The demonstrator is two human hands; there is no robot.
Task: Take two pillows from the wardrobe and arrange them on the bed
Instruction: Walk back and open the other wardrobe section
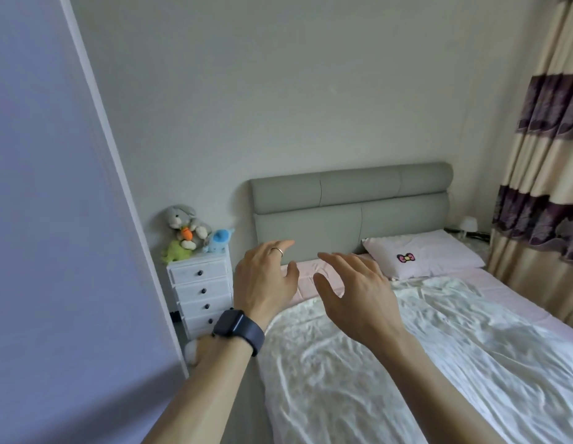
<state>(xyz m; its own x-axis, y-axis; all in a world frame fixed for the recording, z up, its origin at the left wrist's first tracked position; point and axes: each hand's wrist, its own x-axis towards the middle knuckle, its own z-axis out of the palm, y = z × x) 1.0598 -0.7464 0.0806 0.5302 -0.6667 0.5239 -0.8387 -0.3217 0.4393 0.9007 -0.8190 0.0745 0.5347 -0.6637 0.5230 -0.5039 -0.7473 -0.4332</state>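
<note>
One pale pink pillow (429, 256) with a small bow print lies at the right end of the bed's head, against the grey padded headboard (349, 203). The bed (439, 347) has a pink sheet and a crumpled white cover. Both hands are raised in front of me over the left part of the bed. My left hand (264, 277), with a ring and a dark watch on the wrist, is empty with spread fingers. My right hand (355, 293) is also empty, fingers apart. A large lilac panel (54, 235), maybe the wardrobe door, fills the left.
A white chest of drawers (202, 293) stands between the panel and the bed, with several soft toys (189, 232) on top. Striped beige and purple curtains (544, 155) hang at the right. A small lamp (468, 224) sits beyond the pillow.
</note>
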